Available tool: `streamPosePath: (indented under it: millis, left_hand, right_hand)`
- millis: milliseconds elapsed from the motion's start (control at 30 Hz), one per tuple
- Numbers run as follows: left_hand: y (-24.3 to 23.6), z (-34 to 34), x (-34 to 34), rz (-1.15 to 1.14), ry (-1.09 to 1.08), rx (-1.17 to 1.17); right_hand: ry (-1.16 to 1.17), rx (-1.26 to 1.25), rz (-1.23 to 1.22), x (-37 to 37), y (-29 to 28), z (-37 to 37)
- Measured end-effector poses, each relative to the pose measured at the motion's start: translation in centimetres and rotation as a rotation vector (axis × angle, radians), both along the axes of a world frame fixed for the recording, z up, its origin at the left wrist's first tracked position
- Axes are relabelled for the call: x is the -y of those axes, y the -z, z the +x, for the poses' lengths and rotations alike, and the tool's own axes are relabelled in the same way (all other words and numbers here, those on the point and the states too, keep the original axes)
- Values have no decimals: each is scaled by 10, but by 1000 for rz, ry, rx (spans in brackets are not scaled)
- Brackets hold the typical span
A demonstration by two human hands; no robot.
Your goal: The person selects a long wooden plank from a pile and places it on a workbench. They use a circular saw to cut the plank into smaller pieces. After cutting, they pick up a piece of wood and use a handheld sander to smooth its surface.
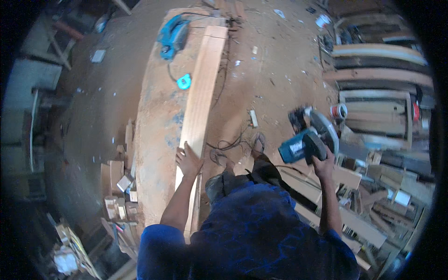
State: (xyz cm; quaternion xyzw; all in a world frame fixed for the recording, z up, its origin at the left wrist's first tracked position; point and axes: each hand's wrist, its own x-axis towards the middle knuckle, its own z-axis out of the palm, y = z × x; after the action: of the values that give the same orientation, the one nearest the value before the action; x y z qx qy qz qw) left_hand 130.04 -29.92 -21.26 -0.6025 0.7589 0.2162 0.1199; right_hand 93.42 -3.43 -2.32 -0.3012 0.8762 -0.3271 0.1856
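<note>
My left hand (188, 161) is laid across a long, pale wooden plank (205, 77), thumb by the right edge and fingers by the left, gripping it. The plank lies lengthwise on a dusty brown workbench (154, 107). Out to my right, a blue-green circular saw (298, 147) with a rounded blade guard hangs off the bench in the air. The fingers of my right hand (323, 164) are closed round its dark handle. A turquoise tape measure (184, 82) rests on the bench left of the plank. Farther off lies a blue electric planer (173, 38).
A dark cable (228, 145) and a white power strip (253, 118) lie on the dirt floor near my feet. Stacked timber (378, 77) lines the right side, with loose offcuts nearer me. More wood blocks (116, 179) are piled left of the bench. A white bucket (339, 111) stands beyond the saw.
</note>
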Motion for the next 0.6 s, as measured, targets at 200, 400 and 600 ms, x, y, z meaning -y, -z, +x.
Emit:
streamPosePath:
  millis: [200, 400, 600]
  left_hand:
    - [-23, -16, 9, 55, 65, 51]
    - [26, 21, -9, -185, 402, 261]
    - [6, 5, -27, -84, -39, 20]
  right_hand:
    - [108, -63, 251, 29, 23, -81]
    - [503, 353, 95, -16, 66, -156]
    - [842, 889, -789, -5, 86, -208]
